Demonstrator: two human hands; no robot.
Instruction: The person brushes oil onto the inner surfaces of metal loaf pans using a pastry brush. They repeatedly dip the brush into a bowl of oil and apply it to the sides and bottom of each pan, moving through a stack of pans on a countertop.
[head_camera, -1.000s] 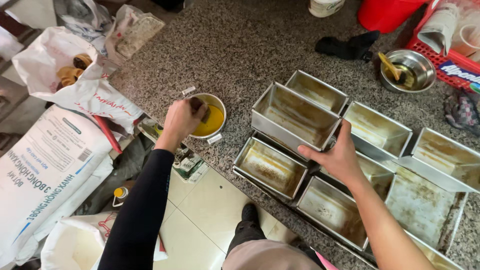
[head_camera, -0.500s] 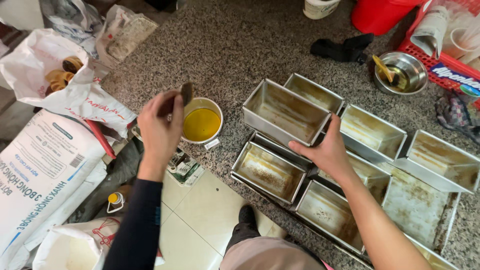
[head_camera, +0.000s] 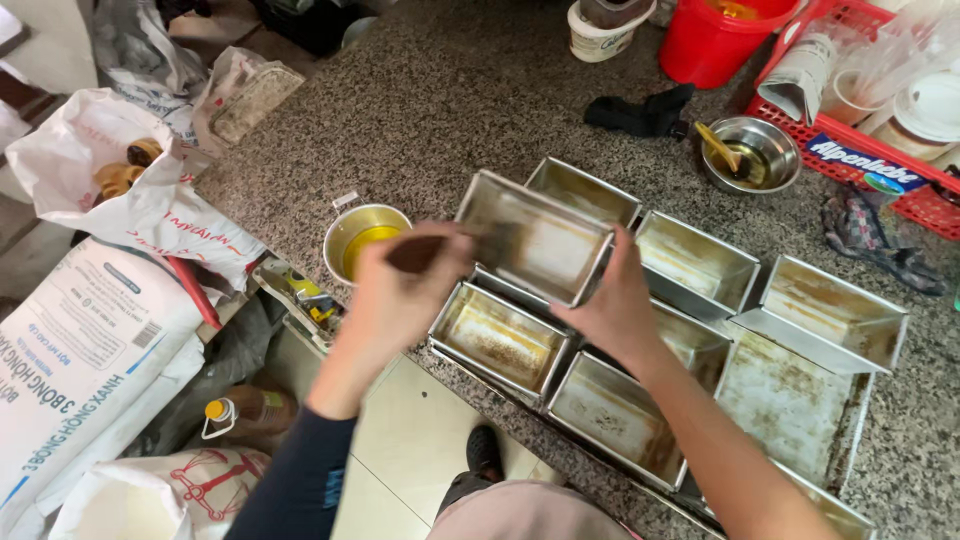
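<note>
My left hand (head_camera: 400, 290) grips a brush (head_camera: 440, 245) with a dark wooden handle, its bristle end reaching into a tilted rectangular metal loaf pan (head_camera: 535, 235). My right hand (head_camera: 615, 300) holds that pan by its right end, lifted above other pans. A white cup of yellow oil (head_camera: 362, 240) stands on the counter just left of my left hand. Several more greasy loaf pans (head_camera: 500, 335) lie packed together on the speckled granite counter (head_camera: 420, 110).
A small steel bowl (head_camera: 752, 155) with a brush, a red bucket (head_camera: 715, 40) and a red basket (head_camera: 880, 110) sit at the back right. A dark cloth (head_camera: 640, 110) lies behind the pans. Flour sacks (head_camera: 80, 340) and bags stand on the floor at left.
My left hand lifted the brush out of the oil cup and swung it right into the loaf pan. My right hand raised and tilted that pan.
</note>
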